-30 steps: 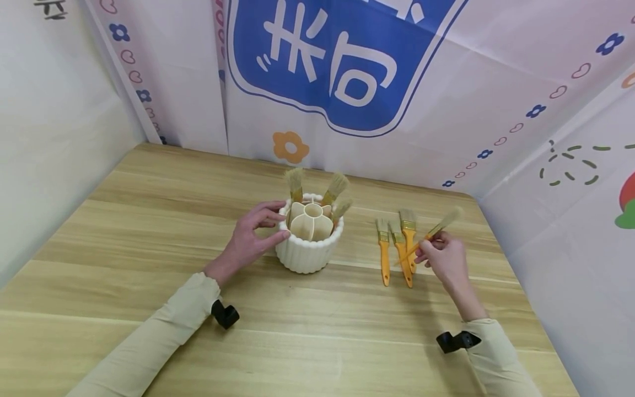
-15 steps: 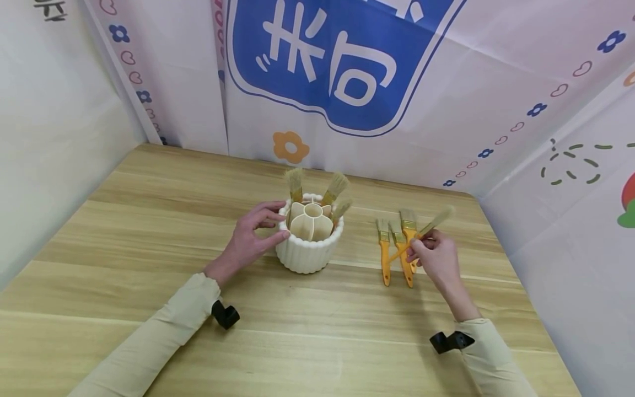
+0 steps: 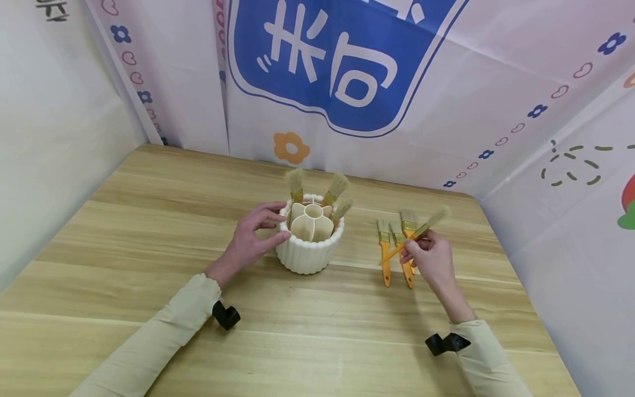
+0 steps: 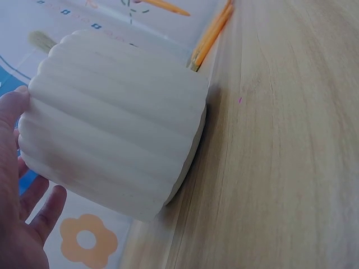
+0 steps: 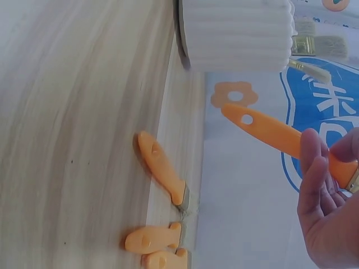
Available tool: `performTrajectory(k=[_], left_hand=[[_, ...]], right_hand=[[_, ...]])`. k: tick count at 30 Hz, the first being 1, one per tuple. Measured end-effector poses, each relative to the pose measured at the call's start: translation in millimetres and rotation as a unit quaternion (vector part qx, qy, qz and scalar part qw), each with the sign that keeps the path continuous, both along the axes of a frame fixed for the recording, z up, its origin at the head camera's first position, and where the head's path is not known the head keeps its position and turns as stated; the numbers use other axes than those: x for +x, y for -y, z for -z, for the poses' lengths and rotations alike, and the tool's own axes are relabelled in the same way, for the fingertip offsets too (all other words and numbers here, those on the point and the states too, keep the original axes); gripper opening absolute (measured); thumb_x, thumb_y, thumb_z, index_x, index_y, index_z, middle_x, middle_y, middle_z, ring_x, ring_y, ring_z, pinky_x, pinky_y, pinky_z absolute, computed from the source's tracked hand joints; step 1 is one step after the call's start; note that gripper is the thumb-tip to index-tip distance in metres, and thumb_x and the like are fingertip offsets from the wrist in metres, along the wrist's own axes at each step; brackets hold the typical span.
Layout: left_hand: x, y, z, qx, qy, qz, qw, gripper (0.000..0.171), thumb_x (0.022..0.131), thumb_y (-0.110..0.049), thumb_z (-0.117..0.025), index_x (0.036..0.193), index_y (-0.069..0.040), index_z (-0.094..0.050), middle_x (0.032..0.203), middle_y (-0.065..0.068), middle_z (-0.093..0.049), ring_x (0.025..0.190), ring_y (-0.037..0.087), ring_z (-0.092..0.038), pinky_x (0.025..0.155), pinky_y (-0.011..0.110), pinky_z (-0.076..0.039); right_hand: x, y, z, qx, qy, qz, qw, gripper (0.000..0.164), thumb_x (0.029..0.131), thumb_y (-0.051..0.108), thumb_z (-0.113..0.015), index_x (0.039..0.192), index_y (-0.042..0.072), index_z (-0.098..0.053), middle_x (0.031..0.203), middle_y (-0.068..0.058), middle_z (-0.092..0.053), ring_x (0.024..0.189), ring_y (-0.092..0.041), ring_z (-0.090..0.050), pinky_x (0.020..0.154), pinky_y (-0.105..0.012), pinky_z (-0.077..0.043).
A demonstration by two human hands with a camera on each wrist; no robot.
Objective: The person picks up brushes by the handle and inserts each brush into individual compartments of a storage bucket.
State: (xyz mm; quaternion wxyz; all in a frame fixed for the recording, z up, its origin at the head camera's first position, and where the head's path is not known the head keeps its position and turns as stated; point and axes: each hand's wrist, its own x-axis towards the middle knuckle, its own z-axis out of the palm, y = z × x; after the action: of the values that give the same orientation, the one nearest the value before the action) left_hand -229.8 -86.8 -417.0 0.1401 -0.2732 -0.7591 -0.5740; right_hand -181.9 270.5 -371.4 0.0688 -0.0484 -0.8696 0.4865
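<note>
A white ribbed brush holder (image 3: 306,256) with a flower-shaped divider (image 3: 313,226) stands upright on the table. My left hand (image 3: 250,234) holds its left side, thumb and fingertips at the beaded rim. Several paintbrushes, one of them a flat brush (image 3: 296,184), stand in it, bristles up. My right hand (image 3: 434,262) pinches another paintbrush (image 3: 429,223) by its orange handle (image 5: 263,128), bristles pointing up and right, handle end towards the holder. Below that hand, three orange-handled paintbrushes (image 3: 385,256) lie on the table, partly covered by the hand and the held brush.
The wood-grain table (image 3: 278,342) ends at a printed back sheet (image 3: 198,105) close behind the holder. A white side wall (image 3: 54,138) rises at the left, and a printed one (image 3: 560,220) at the right. Both sleeves carry black wrist mounts (image 3: 226,315).
My right hand has moved a little to the left with the paintbrush, over the brushes on the table. My left hand and the brush holder have stayed in place.
</note>
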Motion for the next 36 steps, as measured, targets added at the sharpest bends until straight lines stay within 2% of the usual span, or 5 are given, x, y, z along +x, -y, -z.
performTrajectory(k=[5,12,21,28,36], left_hand=[[0.1,0.1,0.5,-0.001,-0.001,-0.001,1.0,0.022,0.078,-0.003,-0.072,0.098,-0.003,-0.064,0.13,0.013,-0.055,0.115,0.028,-0.056,0.082,0.045,-0.055],[-0.1,0.0,1.3,0.0,-0.006,-0.002,1.0,0.021,0.077,-0.002,-0.072,0.097,-0.002,-0.064,0.13,0.014,-0.056,0.114,0.028,-0.057,0.081,0.044,-0.056],[-0.4,-0.2,1.5,0.003,-0.008,-0.001,1.0,0.021,0.078,-0.003,-0.072,0.097,-0.003,-0.064,0.13,0.013,-0.056,0.114,0.028,-0.057,0.08,0.044,-0.056],[-0.6,-0.3,2.7,0.0,-0.008,-0.003,1.0,0.021,0.078,-0.003,-0.072,0.098,-0.003,-0.064,0.13,0.012,-0.056,0.114,0.028,-0.057,0.081,0.042,-0.056],[-0.5,-0.7,1.9,-0.002,-0.002,-0.003,1.0,0.021,0.078,-0.003,-0.071,0.099,-0.003,-0.064,0.131,0.012,-0.055,0.115,0.026,-0.056,0.082,0.04,-0.056]], right_hand=[[1.2,5.0,0.2,-0.009,-0.002,-0.005,1.0,0.019,0.09,0.009,-0.053,0.102,-0.006,-0.055,0.061,0.007,-0.065,0.053,-0.008,-0.065,0.049,-0.027,-0.054],[1.6,15.4,-2.2,-0.037,-0.005,-0.021,0.999,0.021,0.088,0.006,-0.052,0.102,-0.009,-0.054,0.06,0.01,-0.064,0.053,-0.009,-0.065,0.05,-0.032,-0.055],[4.7,23.6,-5.0,-0.036,-0.013,-0.032,0.999,0.017,0.09,0.009,-0.054,0.101,-0.005,-0.055,0.062,0.009,-0.064,0.055,-0.01,-0.065,0.05,-0.03,-0.055],[6.8,29.9,-7.2,-0.049,-0.025,-0.042,0.998,0.021,0.09,0.008,-0.055,0.102,-0.009,-0.055,0.061,0.01,-0.064,0.053,-0.01,-0.065,0.049,-0.03,-0.054],[8.7,37.8,-10.6,-0.059,-0.039,-0.046,0.996,0.013,0.089,0.005,-0.054,0.098,-0.004,-0.056,0.061,0.011,-0.064,0.053,-0.01,-0.065,0.049,-0.03,-0.054]])
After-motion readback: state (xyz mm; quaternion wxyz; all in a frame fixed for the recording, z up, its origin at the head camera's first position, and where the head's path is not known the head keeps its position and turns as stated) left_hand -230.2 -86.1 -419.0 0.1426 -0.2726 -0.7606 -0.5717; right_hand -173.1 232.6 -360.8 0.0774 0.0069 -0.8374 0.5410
